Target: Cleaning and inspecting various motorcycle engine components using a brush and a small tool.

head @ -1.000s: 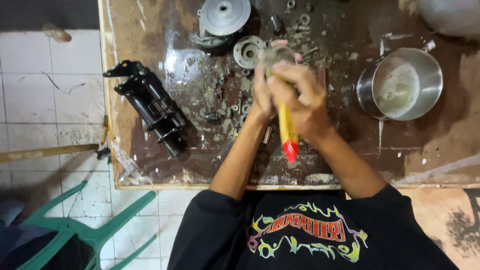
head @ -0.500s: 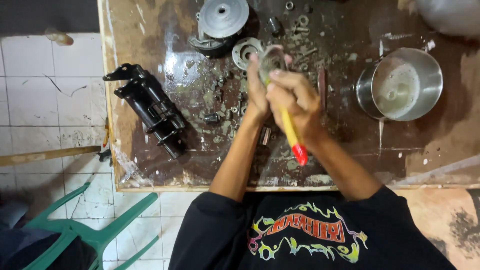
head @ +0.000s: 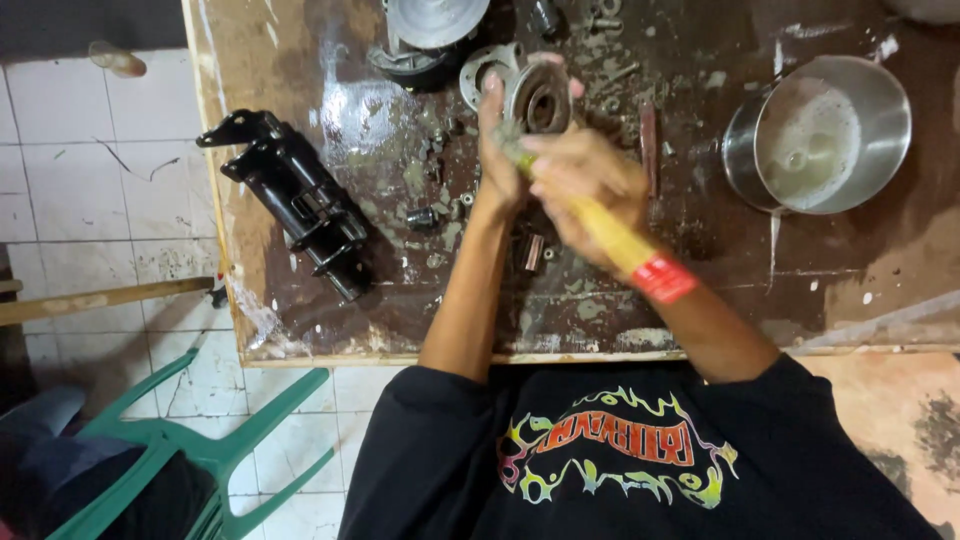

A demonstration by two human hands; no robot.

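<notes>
My brush (head: 610, 235) has tilted rightward; left hand (head: 497, 165) grips the round part (head: 540, 100) (still grimy), right hand (head: 580, 185) fingers clench the handle.

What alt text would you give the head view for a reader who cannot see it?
A person's left hand holds a round metal part over a dirty wooden table, while the right hand works on it with a yellow-handled brush. A steel pot and a black metal assembly stand nearby.
</notes>
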